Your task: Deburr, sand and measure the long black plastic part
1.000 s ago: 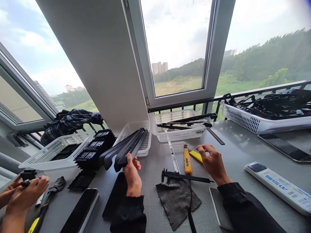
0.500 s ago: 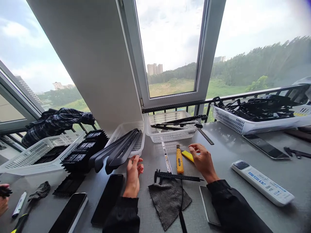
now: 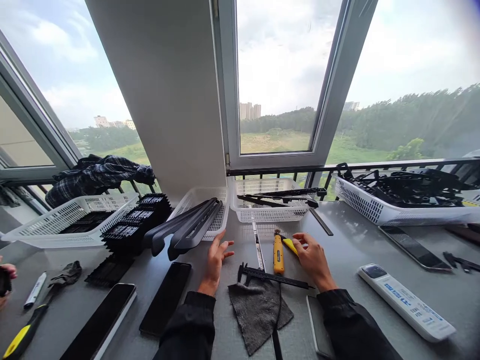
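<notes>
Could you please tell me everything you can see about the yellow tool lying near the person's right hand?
The yellow tool is a short, stubby piece with a yellow body that looks like plastic and a dark tip at its far end. It lies flat on the grey table, pointing away from the person, just beyond the black caliper. The right hand rests beside it, fingertips on a smaller yellow piece next to it.
</notes>
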`<act>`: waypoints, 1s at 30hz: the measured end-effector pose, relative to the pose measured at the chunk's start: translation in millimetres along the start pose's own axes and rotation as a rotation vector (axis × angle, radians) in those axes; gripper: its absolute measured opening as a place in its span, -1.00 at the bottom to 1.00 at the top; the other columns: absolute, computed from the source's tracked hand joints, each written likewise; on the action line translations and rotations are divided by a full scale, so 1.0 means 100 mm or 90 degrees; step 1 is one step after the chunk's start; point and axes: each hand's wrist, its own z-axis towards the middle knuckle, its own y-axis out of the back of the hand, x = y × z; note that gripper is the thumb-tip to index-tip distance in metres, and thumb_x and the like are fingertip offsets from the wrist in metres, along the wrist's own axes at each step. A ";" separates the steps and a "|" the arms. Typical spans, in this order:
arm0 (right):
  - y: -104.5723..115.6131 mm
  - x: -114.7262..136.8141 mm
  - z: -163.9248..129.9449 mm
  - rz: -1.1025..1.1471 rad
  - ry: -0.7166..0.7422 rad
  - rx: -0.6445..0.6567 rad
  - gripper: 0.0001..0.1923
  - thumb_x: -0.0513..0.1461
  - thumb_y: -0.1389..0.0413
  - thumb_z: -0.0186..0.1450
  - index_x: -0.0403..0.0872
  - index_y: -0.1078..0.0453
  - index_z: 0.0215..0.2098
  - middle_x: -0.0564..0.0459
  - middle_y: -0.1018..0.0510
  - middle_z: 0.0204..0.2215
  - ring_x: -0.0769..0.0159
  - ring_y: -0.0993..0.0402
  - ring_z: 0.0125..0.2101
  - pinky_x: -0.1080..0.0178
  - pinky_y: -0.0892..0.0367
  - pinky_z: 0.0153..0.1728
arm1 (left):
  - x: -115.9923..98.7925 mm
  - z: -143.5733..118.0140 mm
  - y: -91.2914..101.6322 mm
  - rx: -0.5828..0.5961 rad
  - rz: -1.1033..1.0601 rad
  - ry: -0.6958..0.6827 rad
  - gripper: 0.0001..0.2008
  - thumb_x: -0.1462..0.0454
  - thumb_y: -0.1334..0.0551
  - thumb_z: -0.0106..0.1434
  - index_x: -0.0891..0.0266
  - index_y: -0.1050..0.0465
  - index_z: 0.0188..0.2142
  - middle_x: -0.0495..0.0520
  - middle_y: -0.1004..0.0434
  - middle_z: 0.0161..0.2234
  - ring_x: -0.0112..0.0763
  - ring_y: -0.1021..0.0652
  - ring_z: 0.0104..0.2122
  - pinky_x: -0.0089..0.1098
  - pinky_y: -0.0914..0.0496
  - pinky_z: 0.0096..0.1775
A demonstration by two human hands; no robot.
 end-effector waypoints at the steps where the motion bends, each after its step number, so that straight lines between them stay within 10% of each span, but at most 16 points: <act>1: 0.00 0.00 0.00 -0.001 -0.003 0.003 -0.58 0.07 -0.07 0.29 -0.04 -0.57 -0.21 -0.13 -0.70 -0.28 0.04 -0.61 -0.31 0.05 -0.46 -0.25 | -0.02 -0.01 0.01 0.014 -0.014 -0.002 -0.52 0.13 -0.43 0.24 0.12 -0.59 0.14 0.24 -0.35 0.42 -0.06 -0.61 0.09 -0.29 -0.58 -0.14; 10: 0.00 0.05 -0.03 -0.001 -0.001 0.050 -0.59 0.09 -0.07 0.28 -0.01 -0.57 -0.24 -0.11 -0.72 -0.25 0.00 -0.63 -0.28 0.01 -0.48 -0.19 | -0.15 -0.01 0.05 0.151 -0.107 0.063 -0.48 0.15 -0.34 0.32 0.07 -0.53 0.26 0.18 -0.18 0.52 0.00 -0.59 0.13 -0.17 -0.52 -0.05; 20: 0.03 0.10 -0.04 0.042 -0.009 0.034 -0.63 0.07 -0.13 0.27 0.01 -0.59 -0.21 -0.10 -0.73 -0.20 -0.04 -0.66 -0.18 -0.02 -0.49 -0.12 | -0.03 -0.06 -0.04 0.208 -0.026 0.065 -0.44 0.07 -0.37 0.29 0.22 -0.50 0.23 0.35 -0.64 0.10 -0.18 -0.64 -0.18 -0.22 -0.49 -0.17; 30: 0.28 -0.05 0.46 0.136 -0.171 -0.112 -0.20 0.11 -0.18 0.26 -0.12 -0.18 0.33 -0.15 -0.70 -0.17 0.08 -0.67 -0.35 0.15 -0.51 -0.44 | 0.25 -0.21 -0.17 0.278 0.324 -0.070 -0.66 0.24 -0.36 0.24 0.13 -0.65 0.03 0.13 -0.72 -0.22 -0.12 -0.63 -0.21 -0.18 -0.41 -0.08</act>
